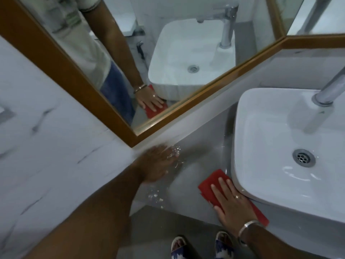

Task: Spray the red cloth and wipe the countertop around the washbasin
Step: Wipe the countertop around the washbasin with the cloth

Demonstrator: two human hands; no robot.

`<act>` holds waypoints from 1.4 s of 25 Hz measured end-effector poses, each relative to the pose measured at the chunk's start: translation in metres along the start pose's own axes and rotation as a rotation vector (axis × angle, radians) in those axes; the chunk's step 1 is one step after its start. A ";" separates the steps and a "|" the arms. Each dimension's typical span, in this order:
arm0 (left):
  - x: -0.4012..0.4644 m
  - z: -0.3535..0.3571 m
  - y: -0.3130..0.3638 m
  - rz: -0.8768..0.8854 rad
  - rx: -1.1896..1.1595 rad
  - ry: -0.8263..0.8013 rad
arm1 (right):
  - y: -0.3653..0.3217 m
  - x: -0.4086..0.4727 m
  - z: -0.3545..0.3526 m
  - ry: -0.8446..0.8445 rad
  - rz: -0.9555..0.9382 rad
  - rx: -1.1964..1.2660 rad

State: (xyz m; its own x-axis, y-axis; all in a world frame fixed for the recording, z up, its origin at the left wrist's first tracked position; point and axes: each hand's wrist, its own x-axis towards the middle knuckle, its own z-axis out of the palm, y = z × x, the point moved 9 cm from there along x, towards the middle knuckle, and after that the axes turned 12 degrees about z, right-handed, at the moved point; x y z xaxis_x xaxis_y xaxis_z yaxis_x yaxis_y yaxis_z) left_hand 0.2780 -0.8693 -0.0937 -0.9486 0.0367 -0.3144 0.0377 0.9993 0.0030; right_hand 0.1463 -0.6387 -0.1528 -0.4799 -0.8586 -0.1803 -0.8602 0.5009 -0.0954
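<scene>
Countertop (196,156) bears red cloth (209,186) diagonal beside washbasin (248,186).

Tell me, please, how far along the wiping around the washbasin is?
Done: cloth out; no spray bottle shows. In hand: the right hand presses the red cloth flat on the countertop against the washbasin. The left hand is blurred. Left: droplets near the front edge.

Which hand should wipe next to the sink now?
The right hand. It lies flat on the red cloth, pressed to the countertop beside the washbasin. The left hand is blurred, farther off by the wall, with no cloth.
</scene>
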 end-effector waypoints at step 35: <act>-0.222 -0.142 -0.019 0.031 1.165 0.120 | -0.160 0.048 0.014 -0.036 -0.211 -0.083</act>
State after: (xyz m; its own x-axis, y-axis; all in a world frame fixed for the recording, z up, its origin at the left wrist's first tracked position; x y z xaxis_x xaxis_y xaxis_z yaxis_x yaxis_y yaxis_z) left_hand 0.4433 -0.8951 0.1114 -0.9635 0.1233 -0.2376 0.2672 0.3876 -0.8822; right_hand 0.2636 -0.7586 -0.1604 -0.2830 -0.9382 -0.1994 -0.9528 0.2988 -0.0537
